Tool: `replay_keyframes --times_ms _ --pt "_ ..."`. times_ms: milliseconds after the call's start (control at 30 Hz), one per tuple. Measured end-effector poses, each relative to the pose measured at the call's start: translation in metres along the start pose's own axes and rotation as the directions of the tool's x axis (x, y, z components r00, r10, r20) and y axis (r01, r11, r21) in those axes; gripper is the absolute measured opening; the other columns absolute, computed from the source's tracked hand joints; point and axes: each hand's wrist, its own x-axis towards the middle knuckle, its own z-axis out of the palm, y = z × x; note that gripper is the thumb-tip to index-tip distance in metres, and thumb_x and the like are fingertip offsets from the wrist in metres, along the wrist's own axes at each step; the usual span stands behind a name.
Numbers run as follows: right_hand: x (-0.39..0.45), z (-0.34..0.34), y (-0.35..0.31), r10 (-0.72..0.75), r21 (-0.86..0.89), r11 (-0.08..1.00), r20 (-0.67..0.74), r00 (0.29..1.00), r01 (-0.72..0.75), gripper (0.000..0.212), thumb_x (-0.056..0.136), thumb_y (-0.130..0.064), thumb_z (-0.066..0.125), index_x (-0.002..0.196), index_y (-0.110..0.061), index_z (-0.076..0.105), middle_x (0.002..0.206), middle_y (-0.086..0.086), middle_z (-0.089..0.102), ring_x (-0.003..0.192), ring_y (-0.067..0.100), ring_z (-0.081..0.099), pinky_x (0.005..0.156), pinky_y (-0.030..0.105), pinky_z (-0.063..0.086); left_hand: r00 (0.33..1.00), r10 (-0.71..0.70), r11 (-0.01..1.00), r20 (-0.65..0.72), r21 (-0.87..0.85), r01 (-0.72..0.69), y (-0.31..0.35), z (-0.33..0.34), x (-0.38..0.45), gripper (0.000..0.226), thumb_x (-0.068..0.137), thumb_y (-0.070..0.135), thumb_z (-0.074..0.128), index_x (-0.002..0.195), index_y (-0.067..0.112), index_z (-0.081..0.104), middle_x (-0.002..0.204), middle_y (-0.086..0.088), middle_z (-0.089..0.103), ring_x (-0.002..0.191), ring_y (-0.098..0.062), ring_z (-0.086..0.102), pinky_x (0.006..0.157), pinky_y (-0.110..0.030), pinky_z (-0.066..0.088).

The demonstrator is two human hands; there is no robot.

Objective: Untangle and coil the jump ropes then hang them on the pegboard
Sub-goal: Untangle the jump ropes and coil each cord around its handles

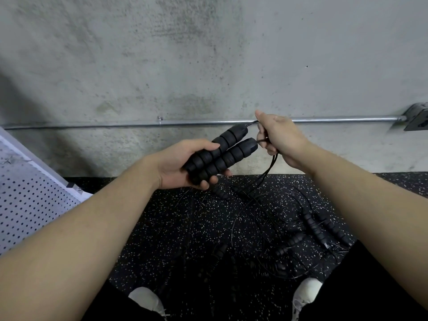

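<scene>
My left hand point(183, 164) grips two black ribbed jump-rope handles point(228, 151) side by side, their cord ends pointing up and right. Close to those ends, my right hand point(281, 137) pinches the thin black cord point(269, 169), which hangs from the hand down to the floor. Below, several other black handles point(316, 228) and loops of cord lie tangled on the speckled black mat. The white pegboard point(30, 200) leans at the left edge of the view.
A grey concrete wall stands straight ahead, with a metal conduit pipe point(115, 124) running across it to a junction box point(416, 117) at the right. My two white shoes point(148, 302) show at the bottom, on the speckled rubber floor point(176, 228).
</scene>
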Motion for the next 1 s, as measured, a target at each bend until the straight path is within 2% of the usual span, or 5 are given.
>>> replay_keyframes --times_ms 133,233,500,800,1000 --pt "0.000 -0.001 0.000 0.005 0.001 1.000 0.000 1.000 -0.005 0.043 0.104 -0.045 0.047 0.071 -0.019 0.044 0.050 0.006 0.054 0.039 0.016 0.029 0.040 0.022 0.026 0.999 -0.038 0.999 0.032 0.014 0.037 -0.001 -0.001 -0.003 0.046 0.091 0.033 0.058 0.130 0.008 0.060 0.114 -0.022 0.067 0.079 -0.024 0.061 0.063 -0.032 0.050" --pt "0.001 -0.001 0.000 0.006 -0.010 1.000 0.005 1.000 -0.006 0.043 0.104 -0.045 0.047 0.070 -0.019 0.045 0.051 0.004 0.053 0.040 0.014 0.031 0.041 0.021 0.027 0.996 -0.089 0.991 0.031 0.103 0.086 0.000 0.000 -0.006 0.048 0.095 0.032 0.055 0.139 0.013 0.053 0.116 -0.019 0.068 0.092 -0.029 0.065 0.077 -0.047 0.057" --pt "0.003 -0.005 -0.001 0.018 -0.019 1.000 -0.009 1.000 -0.018 0.043 0.101 -0.047 0.052 0.068 -0.023 0.042 0.055 -0.004 0.046 0.043 0.010 0.039 0.044 0.022 0.027 0.989 0.016 0.999 0.146 0.038 -0.022 -0.004 -0.003 -0.005 0.051 0.099 0.025 0.054 0.150 0.024 0.045 0.126 -0.021 0.064 0.089 -0.025 0.062 0.067 -0.034 0.052" --pt "0.004 -0.006 0.001 -0.002 -0.046 0.999 -0.053 0.999 0.000 0.042 0.101 -0.045 0.054 0.067 -0.022 0.045 0.052 -0.005 0.049 0.042 0.009 0.038 0.042 0.021 0.025 0.998 -0.015 0.975 0.054 0.224 0.003 -0.002 0.007 0.000 0.041 0.100 0.027 0.056 0.137 0.041 0.048 0.107 -0.016 0.070 0.087 -0.029 0.066 0.074 -0.039 0.058" --pt "0.007 -0.005 0.000 0.020 0.031 0.999 -0.137 0.990 -0.016 0.030 0.105 -0.043 0.046 0.086 -0.019 0.052 0.058 -0.005 0.046 0.043 0.009 0.033 0.042 0.021 0.025 0.972 0.198 0.958 -0.127 0.235 -0.165 -0.004 0.001 0.013 0.062 0.101 0.018 0.061 0.147 0.054 0.040 0.105 -0.014 0.065 0.076 -0.018 0.059 0.066 -0.030 0.049"
